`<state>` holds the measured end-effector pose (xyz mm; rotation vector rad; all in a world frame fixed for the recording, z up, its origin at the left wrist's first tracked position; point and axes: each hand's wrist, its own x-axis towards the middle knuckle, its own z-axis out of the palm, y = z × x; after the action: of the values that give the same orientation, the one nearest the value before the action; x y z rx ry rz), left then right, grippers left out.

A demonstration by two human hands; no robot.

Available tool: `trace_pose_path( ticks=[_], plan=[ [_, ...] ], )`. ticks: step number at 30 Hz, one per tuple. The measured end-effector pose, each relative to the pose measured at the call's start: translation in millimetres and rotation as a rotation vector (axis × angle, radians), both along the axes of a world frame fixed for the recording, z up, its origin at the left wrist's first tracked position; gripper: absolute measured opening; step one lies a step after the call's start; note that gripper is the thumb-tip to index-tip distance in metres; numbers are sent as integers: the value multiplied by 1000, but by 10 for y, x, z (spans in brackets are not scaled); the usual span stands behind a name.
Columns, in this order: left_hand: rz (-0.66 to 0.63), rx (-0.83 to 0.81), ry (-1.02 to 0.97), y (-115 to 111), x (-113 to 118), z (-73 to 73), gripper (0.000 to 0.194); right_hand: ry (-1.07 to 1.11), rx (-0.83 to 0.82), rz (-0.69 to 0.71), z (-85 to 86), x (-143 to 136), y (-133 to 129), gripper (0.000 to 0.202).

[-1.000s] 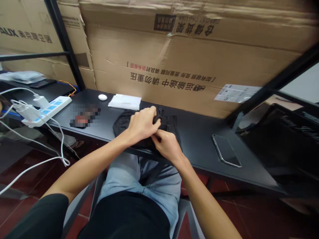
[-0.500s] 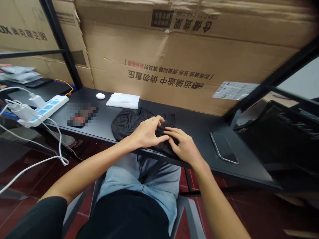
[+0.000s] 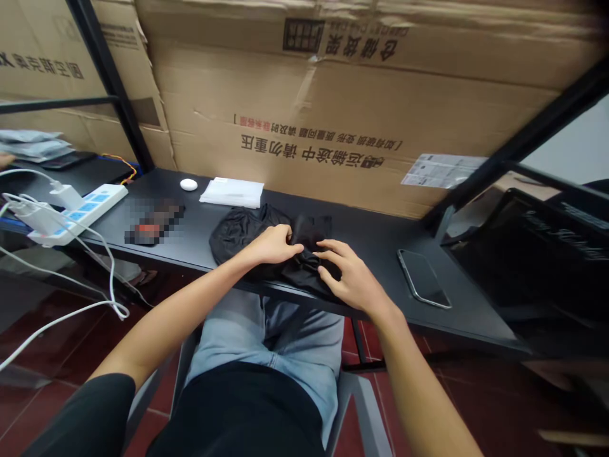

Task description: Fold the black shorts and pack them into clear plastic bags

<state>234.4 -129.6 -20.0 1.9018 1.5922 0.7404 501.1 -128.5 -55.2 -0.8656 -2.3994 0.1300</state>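
Observation:
A crumpled piece of thin, slightly shiny black fabric [image 3: 233, 236] lies on the black desk, close to its front edge. My left hand [image 3: 275, 245] is closed on a raised fold of it, with the fingertips partly hidden by the cloth. Just to the right, my right hand [image 3: 354, 278] has its fingers spread and bent, with the tips at the fabric's surface. Whether the fabric is a garment or a bag, I cannot tell.
A phone [image 3: 423, 278] lies on the right of the black desk [image 3: 375, 238]. At the back left are a white oval case [image 3: 189, 185] and white packets [image 3: 231, 192]. A power strip [image 3: 78, 216] with white cables sits left. Large cardboard [image 3: 304, 95] stands behind.
My left hand has moved slightly left and closed, pulling up a fold of the black fabric. My right hand stays almost in place, its thumb and fingers a little further from the left hand.

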Motion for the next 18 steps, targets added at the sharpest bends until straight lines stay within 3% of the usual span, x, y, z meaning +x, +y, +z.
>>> trace_pose_path(
  ticks=[6, 9, 11, 14, 16, 18],
  plan=[
    [-55, -290, -874, 104, 177, -31, 7, -55, 252, 90, 76, -120, 136, 61],
    [-82, -313, -932, 142, 163, 6, 10, -87, 366, 136, 166, -232, 293, 70],
    [-112, -318, -925, 188, 27, 51, 16, -115, 377, 164, 237, -276, 385, 78],
    [-56, -167, -691, 339, -461, 137, 27, -161, 315, 111, 311, -270, 459, 89],
    [127, 128, -248, 491, -940, 186, 26, -202, 261, 33, 314, -233, 467, 98],
    [235, 264, 191, 653, -1429, 208, 29, -252, 227, -12, 281, -197, 455, 103]
  ],
)
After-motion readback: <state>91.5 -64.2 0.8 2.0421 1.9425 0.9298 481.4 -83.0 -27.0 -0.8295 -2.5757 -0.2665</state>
